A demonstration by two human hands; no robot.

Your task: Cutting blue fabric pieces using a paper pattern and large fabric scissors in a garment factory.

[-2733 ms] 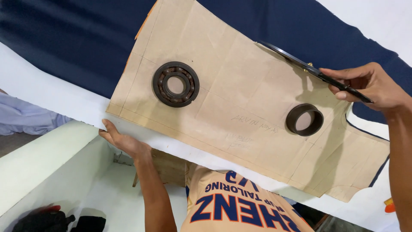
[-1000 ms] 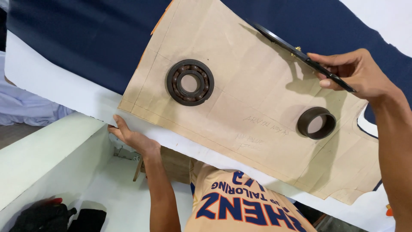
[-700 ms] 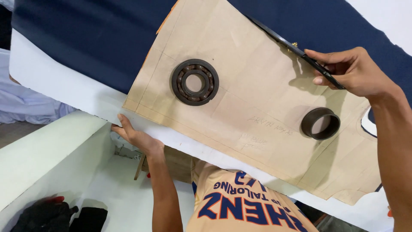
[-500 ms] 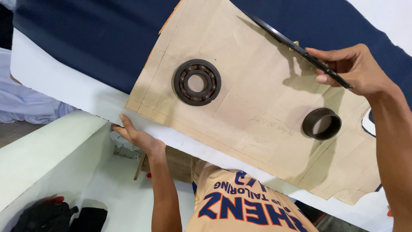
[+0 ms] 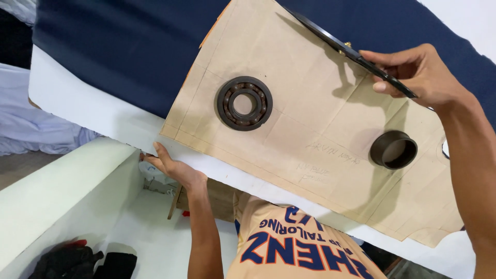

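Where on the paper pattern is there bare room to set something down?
Bare paper pattern lies between the bearing and the dark ring, and along its lower edge. It is crowded near the right hand holding the scissors.

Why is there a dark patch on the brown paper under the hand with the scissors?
Head view: the right hand holds the scissors above the paper, so both cast a soft shadow onto it; the metal ring throws a fainter one beside itself. Lighting is bright and even, no glare; the picture is sharp, with the table edge slanting because the camera is tilted.
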